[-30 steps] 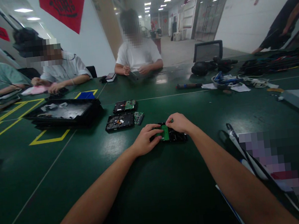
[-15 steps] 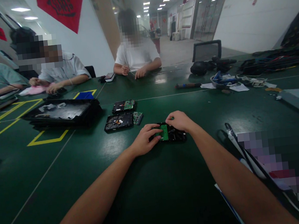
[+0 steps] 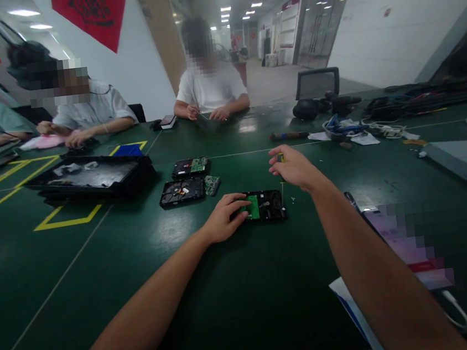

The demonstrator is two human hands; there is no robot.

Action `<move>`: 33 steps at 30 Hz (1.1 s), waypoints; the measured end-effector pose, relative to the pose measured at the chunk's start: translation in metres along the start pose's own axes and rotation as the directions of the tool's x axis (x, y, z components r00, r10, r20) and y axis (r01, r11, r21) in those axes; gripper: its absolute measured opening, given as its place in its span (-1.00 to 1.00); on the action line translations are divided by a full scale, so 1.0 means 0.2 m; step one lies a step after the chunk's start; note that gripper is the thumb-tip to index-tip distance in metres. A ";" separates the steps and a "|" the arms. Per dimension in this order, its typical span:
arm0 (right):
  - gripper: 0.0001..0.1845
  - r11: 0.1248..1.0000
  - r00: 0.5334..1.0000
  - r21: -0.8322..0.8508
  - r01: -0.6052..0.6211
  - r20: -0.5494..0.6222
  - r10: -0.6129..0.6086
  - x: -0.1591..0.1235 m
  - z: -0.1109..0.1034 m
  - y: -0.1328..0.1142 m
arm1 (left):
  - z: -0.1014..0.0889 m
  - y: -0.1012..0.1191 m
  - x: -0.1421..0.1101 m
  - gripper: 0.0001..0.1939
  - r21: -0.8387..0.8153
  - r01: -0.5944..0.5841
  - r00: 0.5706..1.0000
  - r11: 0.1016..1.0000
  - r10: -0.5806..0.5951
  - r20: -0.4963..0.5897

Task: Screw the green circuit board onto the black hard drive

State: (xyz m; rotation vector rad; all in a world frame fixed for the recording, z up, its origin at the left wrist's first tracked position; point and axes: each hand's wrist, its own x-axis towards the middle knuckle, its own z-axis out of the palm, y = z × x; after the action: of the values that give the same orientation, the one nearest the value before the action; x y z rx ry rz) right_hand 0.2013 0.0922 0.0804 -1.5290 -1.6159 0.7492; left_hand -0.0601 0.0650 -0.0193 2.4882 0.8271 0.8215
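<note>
A hard drive with a green circuit board lies flat on the table before me. My left hand holds its left end, with fingers and thumb over the board. Above the drive's right end, my right hand grips a small screwdriver with a yellow and black handle. Its thin shaft points down at the drive's right edge; whether the tip sits in a screw is too small to tell. Several tiny light bits, perhaps screws, lie just right of the drive.
Beyond my left hand lie two more hard drives and a loose circuit board. Stacked black trays stand left. On the right are a phone, a grey metal box and cables. Several people sit across the table.
My right hand has risen from the drive's upper edge and moved right, and the screwdriver now shows upright. My left hand stays on the drive. The view has shifted slightly.
</note>
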 end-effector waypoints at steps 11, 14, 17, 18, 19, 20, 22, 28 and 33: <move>-0.57 0.931 0.940 -0.260 0.255 -0.160 -0.302 0.01 0.04 -0.10 | -0.01 0.00 0.00 -0.60 -0.070 0.051 0.999 0.996 -0.051 0.005; -0.60 0.913 0.920 -0.283 0.294 -0.174 -0.351 -0.01 0.09 -0.10 | -0.01 -0.01 0.01 -0.60 -0.095 0.105 0.993 0.990 -0.110 -0.045; -0.62 0.912 0.912 -0.285 0.296 -0.199 -0.358 -0.02 0.12 -0.09 | -0.01 -0.02 0.01 -0.55 -0.085 0.151 0.984 0.985 -0.158 -0.077; -0.62 0.911 0.913 -0.279 0.303 -0.189 -0.362 -0.03 0.12 -0.09 | -0.01 -0.01 0.02 -0.51 -0.074 0.156 0.985 0.985 -0.161 -0.069; -0.63 0.910 0.915 -0.270 0.314 -0.169 -0.366 -0.03 0.12 -0.08 | -0.01 -0.01 0.02 -0.47 -0.060 0.158 0.985 0.986 -0.161 -0.055; -0.63 0.909 0.919 -0.259 0.326 -0.141 -0.369 -0.03 0.11 -0.08 | -0.01 -0.01 0.02 -0.44 -0.044 0.158 0.986 0.986 -0.160 -0.039; -0.64 0.911 0.928 -0.243 0.332 -0.091 -0.362 -0.04 0.10 -0.08 | -0.01 0.00 0.03 -0.39 -0.014 0.152 0.988 0.988 -0.152 0.003; -0.63 0.877 0.926 -0.340 0.340 -0.041 -0.375 -0.06 0.04 -0.12 | -0.01 -0.01 0.06 -0.11 0.036 0.109 0.988 0.993 -0.112 0.110; -0.64 0.862 0.918 -0.369 0.348 -0.053 -0.393 -0.08 0.00 -0.12 | 0.00 -0.04 0.05 -0.04 0.059 0.075 0.989 0.995 -0.082 0.123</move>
State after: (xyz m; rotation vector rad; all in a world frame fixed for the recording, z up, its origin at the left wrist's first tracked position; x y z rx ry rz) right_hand 0.1875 0.0744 0.0988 -1.4011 -1.9448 0.1483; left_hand -0.0568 0.0760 -0.0194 2.5072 0.9081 0.6169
